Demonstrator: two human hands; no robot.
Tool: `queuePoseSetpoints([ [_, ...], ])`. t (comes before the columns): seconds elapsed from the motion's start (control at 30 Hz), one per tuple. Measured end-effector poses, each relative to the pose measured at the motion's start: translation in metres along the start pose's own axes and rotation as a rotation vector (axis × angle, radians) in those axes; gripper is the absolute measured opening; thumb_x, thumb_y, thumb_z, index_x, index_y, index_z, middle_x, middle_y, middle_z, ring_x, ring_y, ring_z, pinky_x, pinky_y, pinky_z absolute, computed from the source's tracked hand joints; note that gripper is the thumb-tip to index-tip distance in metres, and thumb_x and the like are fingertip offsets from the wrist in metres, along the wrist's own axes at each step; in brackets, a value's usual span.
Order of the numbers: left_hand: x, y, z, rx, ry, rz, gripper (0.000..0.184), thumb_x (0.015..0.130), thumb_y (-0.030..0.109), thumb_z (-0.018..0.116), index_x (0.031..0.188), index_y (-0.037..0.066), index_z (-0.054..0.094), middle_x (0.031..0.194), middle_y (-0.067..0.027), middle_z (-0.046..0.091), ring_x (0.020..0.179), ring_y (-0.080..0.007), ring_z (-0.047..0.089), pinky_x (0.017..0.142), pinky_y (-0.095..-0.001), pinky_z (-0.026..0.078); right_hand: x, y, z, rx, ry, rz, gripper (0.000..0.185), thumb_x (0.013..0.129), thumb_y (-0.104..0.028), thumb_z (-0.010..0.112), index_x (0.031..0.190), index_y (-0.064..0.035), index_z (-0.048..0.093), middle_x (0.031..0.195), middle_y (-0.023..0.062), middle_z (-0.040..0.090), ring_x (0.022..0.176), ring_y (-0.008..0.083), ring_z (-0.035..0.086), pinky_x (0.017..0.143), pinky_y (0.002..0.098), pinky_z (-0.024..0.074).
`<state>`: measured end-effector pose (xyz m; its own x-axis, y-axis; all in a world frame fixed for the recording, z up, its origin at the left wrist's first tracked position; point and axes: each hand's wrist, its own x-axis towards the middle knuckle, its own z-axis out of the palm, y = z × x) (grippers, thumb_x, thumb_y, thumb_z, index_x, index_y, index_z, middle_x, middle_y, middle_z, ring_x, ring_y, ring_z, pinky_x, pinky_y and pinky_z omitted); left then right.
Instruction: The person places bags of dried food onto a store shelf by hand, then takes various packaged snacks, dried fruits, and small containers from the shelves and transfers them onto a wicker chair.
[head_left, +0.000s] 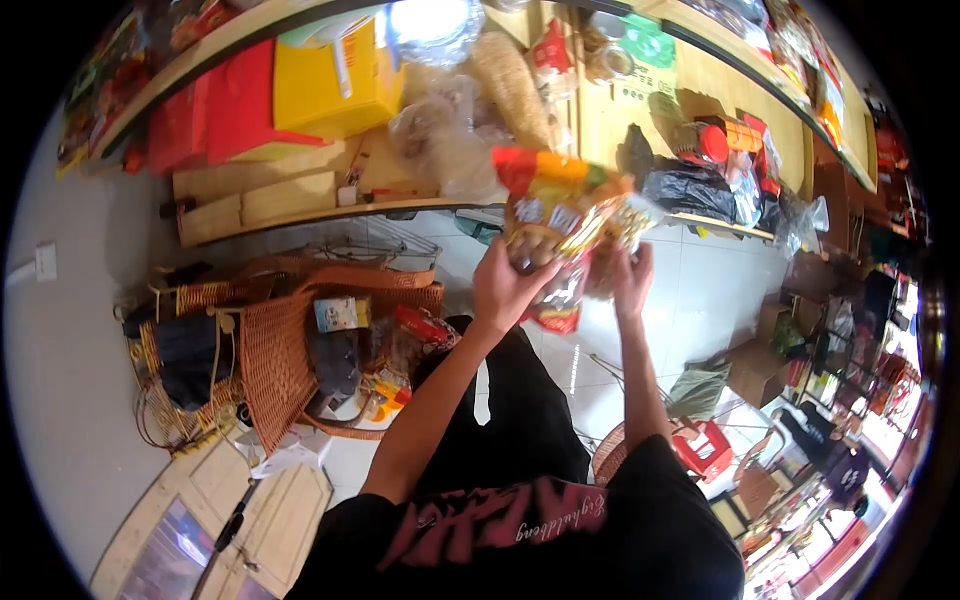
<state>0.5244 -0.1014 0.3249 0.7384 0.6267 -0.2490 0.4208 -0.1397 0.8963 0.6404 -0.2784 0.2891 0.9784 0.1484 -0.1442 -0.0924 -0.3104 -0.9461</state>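
My left hand (508, 288) is closed on the lower left part of a red and yellow snack bag (545, 215) with a clear window, held up in front of the shelf. Behind the bag's right side, my right hand (632, 278) pinches a second shiny packet (622, 222), blurred and partly overlapped by the first. Both hands are above the tiled floor, close to the shelf's front edge.
A wooden shelf (300, 222) carries a yellow box (335, 85), red boxes (235, 105), plastic bags and a black bag (690, 190). At left stands a wicker chair (275, 350) loaded with packets. A red basket (703, 450) is at lower right.
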Motion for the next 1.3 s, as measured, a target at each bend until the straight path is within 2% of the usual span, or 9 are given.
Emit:
queuePoseSetpoints([
  [0.33,0.179,0.042,0.217,0.106,-0.085,0.051,0.072,0.06,0.047,0.075,0.101,-0.006,0.049,0.095,-0.0218,0.061,0.086,-0.0341,0.062,0.074,-0.0396,0.05,0.226,0.081,-0.066,-0.638,0.269,0.062,0.054,0.074,-0.054,0.062,0.088,-0.0016,0.054,0.083,0.0203,0.062,0.081,0.0382,0.059,0.071,0.0423,0.0451],
  [0.53,0.22,0.002,0.264,0.222,-0.149,0.163,0.058,0.068,0.035,0.069,0.108,-0.003,0.05,0.1,-0.018,0.061,0.09,-0.029,0.06,0.08,-0.0347,0.048,0.288,0.154,-0.07,-0.597,0.13,-0.114,0.037,0.077,-0.039,0.059,0.087,-0.0031,0.06,0.084,0.0178,0.064,0.083,0.0364,0.061,0.073,0.0423,0.0458],
  [0.63,0.212,-0.036,0.274,-0.815,-0.335,0.236,0.053,0.07,0.021,0.067,0.112,-0.003,0.045,0.111,-0.0224,0.052,0.102,-0.0338,0.053,0.087,-0.0384,0.044,0.284,0.178,-0.07,-0.669,0.046,-0.104,0.033,0.08,-0.034,0.055,0.092,-0.0038,0.062,0.086,0.0183,0.063,0.082,0.0355,0.06,0.075,0.042,0.0459],
  [0.7,0.174,-0.037,0.24,0.306,0.353,0.683,0.035,0.073,0.011,0.061,0.103,-0.001,0.048,0.095,-0.0183,0.06,0.085,-0.0317,0.06,0.074,-0.0395,0.049,0.281,0.206,-0.072,-0.907,0.028,-0.278,0.029,0.084,-0.026,0.051,0.099,-0.003,0.061,0.097,0.0146,0.062,0.088,0.0259,0.059,0.08,0.0337,0.0444],
  [0.77,0.11,-0.039,0.193,0.123,0.076,0.612,0.038,0.074,0.005,0.061,0.109,0.002,0.047,0.108,-0.0185,0.054,0.097,-0.032,0.055,0.079,-0.0347,0.047,0.217,0.184,-0.051,-0.067,0.199,-0.141,0.024,0.082,-0.019,0.059,0.101,-0.0031,0.057,0.094,0.0076,0.058,0.08,0.0179,0.055,0.067,0.0311,0.0445],
  [0.87,-0.003,-0.091,0.127,0.074,-0.187,0.471,0.024,0.073,0.003,0.059,0.096,0.005,0.057,0.091,-0.0117,0.06,0.081,-0.0285,0.059,0.069,-0.0343,0.049,0.09,0.155,-0.029,-0.389,0.357,-0.525,0.021,0.087,-0.008,0.051,0.103,0.005,0.045,0.094,0.0141,0.053,0.083,0.021,0.053,0.074,0.0329,0.0444],
  [0.93,-0.068,-0.153,0.075,0.175,-0.319,0.23,0.017,0.072,0.003,0.06,0.088,0.007,0.061,0.084,-0.0096,0.061,0.077,-0.0266,0.06,0.066,-0.0334,0.049,0.015,0.18,-0.002,-0.227,0.351,-0.213,0.014,0.084,-0.005,0.053,0.096,0.001,0.046,0.085,0.0112,0.049,0.078,0.022,0.05,0.069,0.033,0.0416],
  [1.17,-0.206,-0.362,-0.111,0.537,0.363,-0.455,0.037,0.073,0.015,0.064,0.105,0.001,0.052,0.105,-0.0215,0.053,0.098,-0.0374,0.051,0.083,-0.0432,0.043,-0.187,0.25,0.179,-0.221,-0.831,0.169,0.058,0.073,-0.032,0.071,0.115,0.0025,0.049,0.111,0.0202,0.054,0.091,0.0307,0.058,0.079,0.0374,0.0464],
  [1.3,-0.207,-0.382,-0.158,0.65,0.204,-0.564,0.075,0.065,0.022,0.076,0.125,0.004,0.034,0.121,-0.0217,0.042,0.11,-0.0396,0.042,0.09,-0.0448,0.039,-0.212,0.312,0.263,-0.383,-1.316,0.314,0.103,0.06,-0.035,0.082,0.137,-0.0002,0.022,0.129,0.0215,0.04,0.107,0.0273,0.052,0.087,0.0345,0.0446],
])
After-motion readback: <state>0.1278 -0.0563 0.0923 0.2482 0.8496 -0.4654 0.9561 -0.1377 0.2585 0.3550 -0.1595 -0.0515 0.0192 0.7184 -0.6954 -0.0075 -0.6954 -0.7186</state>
